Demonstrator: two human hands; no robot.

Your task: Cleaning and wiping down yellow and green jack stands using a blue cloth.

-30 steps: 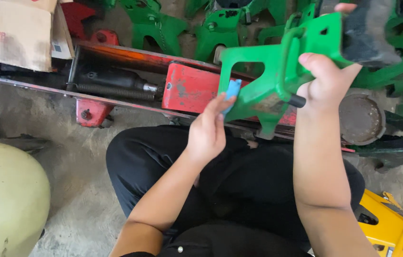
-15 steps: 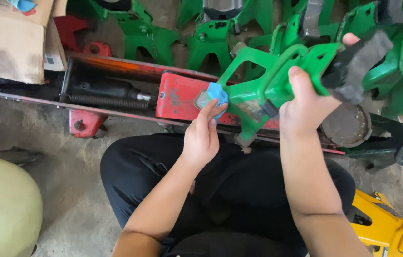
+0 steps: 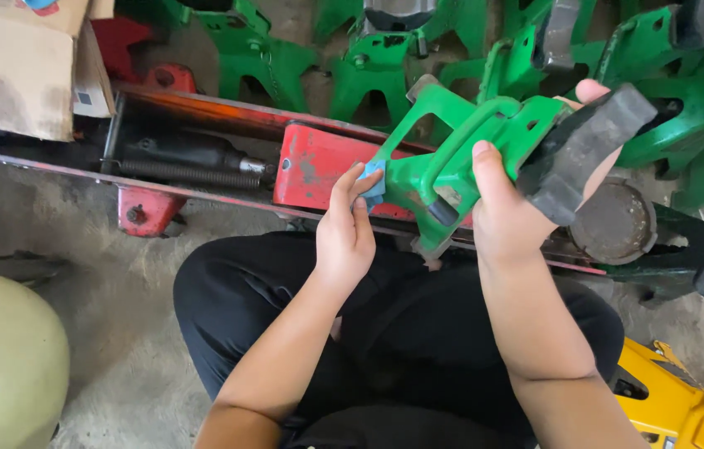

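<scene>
Tilting above the lap, green metal jack stand with dark grey saddle (image 3: 485,150) gripped by right hand (image 3: 510,224); left hand (image 3: 345,233) pinches small blue cloth (image 3: 374,185) against its leg. Behind: long red floor jack (image 3: 319,166) (partly hidden), more green stands (image 3: 252,50), cardboard box (image 3: 11,66).

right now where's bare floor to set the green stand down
Bare concrete floor lies between the red jack, the pale round tank and the person's black-clad leg. Above the jack it is crowded with green stands and a cardboard box. At lower right, a yellow part takes the room.
</scene>
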